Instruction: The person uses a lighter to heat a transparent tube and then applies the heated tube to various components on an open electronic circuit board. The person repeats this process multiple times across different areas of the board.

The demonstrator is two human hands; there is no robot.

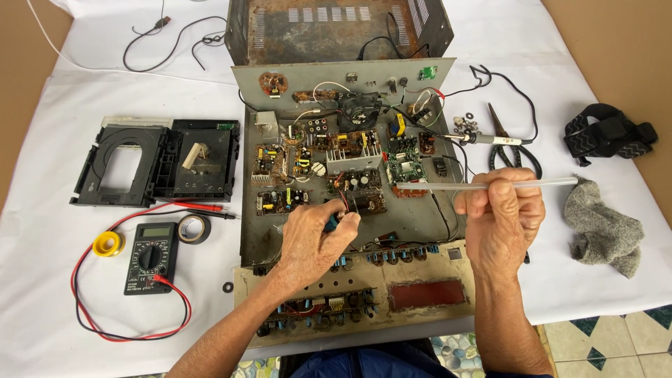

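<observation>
- Our left hand [311, 234] pinched a small blue-handled tool [330, 222] over the open amplifier chassis [280, 241], close to its circuit boards [315, 164].
- Our right hand [500, 213] gripped a clear glue stick [553, 183], level, above the chassis's right edge.

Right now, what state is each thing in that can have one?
Amplifier chassis: opened, circuit boards exposed.
Metal cover: removed, lying behind the chassis.
Left hand: closed on a small blue-handled tool.
Right hand: gripping a clear stick, held level.
Multimeter: leads plugged in, display blank.
Disc drive: opened flat.
</observation>
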